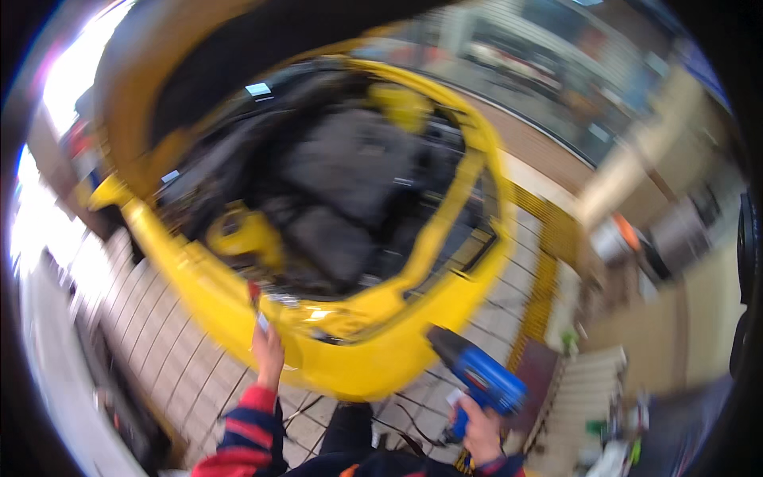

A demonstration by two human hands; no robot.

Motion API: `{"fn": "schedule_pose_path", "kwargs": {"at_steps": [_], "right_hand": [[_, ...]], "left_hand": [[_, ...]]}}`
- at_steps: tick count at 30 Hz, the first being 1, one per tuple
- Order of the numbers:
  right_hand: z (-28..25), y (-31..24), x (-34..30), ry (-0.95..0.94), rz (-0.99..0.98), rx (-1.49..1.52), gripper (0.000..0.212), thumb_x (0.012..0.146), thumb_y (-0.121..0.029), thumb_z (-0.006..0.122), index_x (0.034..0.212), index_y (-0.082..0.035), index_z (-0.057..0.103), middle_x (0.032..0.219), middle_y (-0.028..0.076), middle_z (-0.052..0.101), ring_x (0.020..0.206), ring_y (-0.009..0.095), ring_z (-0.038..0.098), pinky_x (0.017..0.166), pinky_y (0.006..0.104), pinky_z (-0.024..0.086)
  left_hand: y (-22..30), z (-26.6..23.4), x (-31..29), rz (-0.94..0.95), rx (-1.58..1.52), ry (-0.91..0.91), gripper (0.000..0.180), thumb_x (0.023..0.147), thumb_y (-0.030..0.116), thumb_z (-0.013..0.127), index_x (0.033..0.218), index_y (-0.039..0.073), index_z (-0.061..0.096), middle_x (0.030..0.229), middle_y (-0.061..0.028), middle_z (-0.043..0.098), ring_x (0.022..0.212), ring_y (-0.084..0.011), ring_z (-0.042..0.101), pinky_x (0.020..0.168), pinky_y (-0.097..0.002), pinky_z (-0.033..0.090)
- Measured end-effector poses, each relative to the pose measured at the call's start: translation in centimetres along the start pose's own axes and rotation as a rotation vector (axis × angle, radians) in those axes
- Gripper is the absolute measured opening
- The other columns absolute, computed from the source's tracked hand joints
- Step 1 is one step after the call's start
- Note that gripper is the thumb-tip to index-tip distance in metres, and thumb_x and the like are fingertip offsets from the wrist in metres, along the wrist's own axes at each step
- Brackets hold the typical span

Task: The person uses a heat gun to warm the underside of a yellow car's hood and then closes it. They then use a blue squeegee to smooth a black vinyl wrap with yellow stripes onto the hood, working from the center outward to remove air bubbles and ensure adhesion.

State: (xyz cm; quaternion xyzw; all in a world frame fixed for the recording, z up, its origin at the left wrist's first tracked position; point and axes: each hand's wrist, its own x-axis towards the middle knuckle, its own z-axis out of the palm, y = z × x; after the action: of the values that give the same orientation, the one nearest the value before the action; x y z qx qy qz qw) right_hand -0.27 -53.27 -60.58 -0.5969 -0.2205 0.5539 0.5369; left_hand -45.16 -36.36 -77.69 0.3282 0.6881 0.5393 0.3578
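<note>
My right hand (480,433) is wrapped round the grip of a blue pistol-grip power tool (486,380), whose black nose points up and left toward the car's front. Something pale shows beside that grip, too blurred to name. Over the near side of the yellow car (381,354), my left hand (269,354) is closed on a small slim tool (263,321) with a pale part and a red end. Its exact kind is lost in the blur. The tool's red end is close to the headlight area; whether it touches is unclear.
The raised hood (230,71) hangs over the dark engine bay (342,167). A yellow floor grating (544,274) runs right of the car. Cables (413,421) lie on the tiles by my feet. Bottles and cloths (620,433) stand lower right; a grey cylindrical container (679,238) is farther right.
</note>
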Motion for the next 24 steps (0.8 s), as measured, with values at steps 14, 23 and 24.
{"fn": "schedule_pose_path", "kwargs": {"at_steps": [14, 23, 24], "right_hand": [[-33.1, 3.2, -27.9, 0.562, -0.225, 0.308, 0.03, 0.107, -0.035, 0.073, 0.103, -0.005, 0.076, 0.084, -0.002, 0.07, 0.075, 0.008, 0.064, 0.071, 0.0266, 0.053], [-39.0, 8.5, -39.5, 1.071, -0.279, 0.546, 0.027, 0.11, -0.031, 0.07, 0.102, -0.006, 0.071, 0.084, 0.001, 0.068, 0.077, 0.012, 0.065, 0.071, 0.0291, 0.053], [-39.2, 8.5, -40.0, 1.141, -0.243, 0.605, 0.031, 0.11, -0.034, 0.069, 0.092, -0.01, 0.071, 0.083, -0.003, 0.067, 0.077, 0.009, 0.063, 0.073, 0.0287, 0.051]], "left_hand": [[-2.0, 27.8, -49.4, -0.08, 0.525, -1.482, 0.027, 0.112, 0.027, 0.054, 0.098, 0.004, 0.059, 0.067, -0.0036, 0.055, 0.053, -0.0154, 0.054, 0.047, -0.0327, 0.044], [-2.6, 44.3, -69.8, -0.056, 0.748, -1.919, 0.017, 0.111, 0.022, 0.056, 0.111, 0.005, 0.06, 0.077, -0.0017, 0.055, 0.061, -0.0142, 0.052, 0.053, -0.0318, 0.043], [-3.6, 46.1, -71.7, -0.157, 0.699, -1.923, 0.019, 0.11, 0.023, 0.057, 0.112, 0.004, 0.06, 0.077, -0.0027, 0.055, 0.061, -0.0146, 0.052, 0.054, -0.0326, 0.044]]}}
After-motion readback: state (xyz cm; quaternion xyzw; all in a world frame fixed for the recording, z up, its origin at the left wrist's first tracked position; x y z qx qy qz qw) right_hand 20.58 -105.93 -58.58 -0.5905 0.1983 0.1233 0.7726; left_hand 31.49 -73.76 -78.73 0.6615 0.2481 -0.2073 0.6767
